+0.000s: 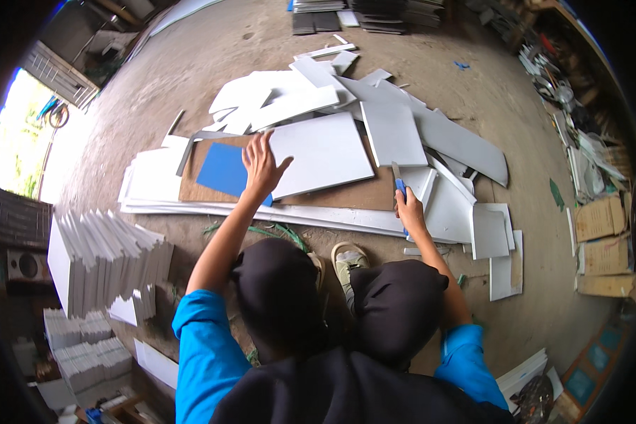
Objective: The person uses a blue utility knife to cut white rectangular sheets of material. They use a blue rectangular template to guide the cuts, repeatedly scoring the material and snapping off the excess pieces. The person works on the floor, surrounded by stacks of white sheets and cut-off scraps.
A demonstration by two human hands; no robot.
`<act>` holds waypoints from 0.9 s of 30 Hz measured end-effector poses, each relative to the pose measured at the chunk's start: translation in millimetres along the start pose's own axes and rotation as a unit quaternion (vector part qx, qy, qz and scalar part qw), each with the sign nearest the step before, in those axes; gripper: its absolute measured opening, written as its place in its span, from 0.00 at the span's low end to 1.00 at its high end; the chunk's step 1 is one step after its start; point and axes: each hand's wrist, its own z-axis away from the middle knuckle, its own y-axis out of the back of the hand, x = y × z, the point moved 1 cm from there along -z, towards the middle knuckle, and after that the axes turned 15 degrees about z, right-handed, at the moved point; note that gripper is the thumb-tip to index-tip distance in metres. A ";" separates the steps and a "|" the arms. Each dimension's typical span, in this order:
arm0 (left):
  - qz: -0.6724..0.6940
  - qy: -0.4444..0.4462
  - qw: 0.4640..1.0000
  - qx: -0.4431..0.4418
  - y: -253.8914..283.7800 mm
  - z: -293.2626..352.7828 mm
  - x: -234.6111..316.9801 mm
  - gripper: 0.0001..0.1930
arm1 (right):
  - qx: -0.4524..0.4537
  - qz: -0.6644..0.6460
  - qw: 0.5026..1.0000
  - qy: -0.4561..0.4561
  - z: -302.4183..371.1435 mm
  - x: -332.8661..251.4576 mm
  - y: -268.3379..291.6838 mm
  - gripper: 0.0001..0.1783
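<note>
My right hand (pixel 410 210) is closed round the blue handle of a utility knife (pixel 400 182), its blade pointing away from me. Fingers spread, my left hand (pixel 261 166) is over a blue sheet (pixel 221 167) and the left edge of a white foam-like board (pixel 325 155). Both sheet and board lie on a brown board (pixel 378 192), which rests on stacked white panels (pixel 304 215). A grey metal square (pixel 185 157) lies at the brown board's left end.
White offcuts (pixel 283 99) pile up beyond the brown board, with more pieces (pixel 489 232) on the right. Cut white panels (pixel 106 261) stand in a row at left. Cardboard boxes (pixel 601 219) are at far right. Dark and white stacks (pixel 378 15) sit at the back.
</note>
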 end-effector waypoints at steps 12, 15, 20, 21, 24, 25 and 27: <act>0.340 0.352 0.853 0.182 -60.0 174.6 -62.0 0.24 | 0.069 0.113 0.973 0.187 -33.6 -2.0 -109.1 0.09; 0.397 0.391 0.802 0.218 -76.5 176.0 -65.5 0.24 | 0.019 0.063 0.985 0.161 -25.5 -17.0 -127.4 0.10; 0.588 0.478 0.589 0.279 -91.6 154.4 -62.1 0.27 | -0.027 0.045 0.989 0.137 -9.8 -45.1 -128.8 0.09; 0.583 0.498 0.577 0.281 -91.7 149.0 -61.2 0.28 | -0.032 0.042 0.990 0.132 -8.0 -51.3 -127.2 0.09; 0.595 0.554 0.506 0.289 -85.1 131.1 -57.6 0.28 | -0.043 0.069 0.988 0.134 -8.4 -57.3 -127.8 0.09; 0.601 0.570 0.478 0.292 -83.3 128.0 -59.0 0.28 | -0.041 0.073 0.986 0.142 -8.9 -58.0 -130.7 0.09; 0.610 0.587 0.454 0.277 -81.1 123.8 -65.8 0.28 | -0.029 0.096 0.979 0.175 -10.7 -60.0 -136.4 0.09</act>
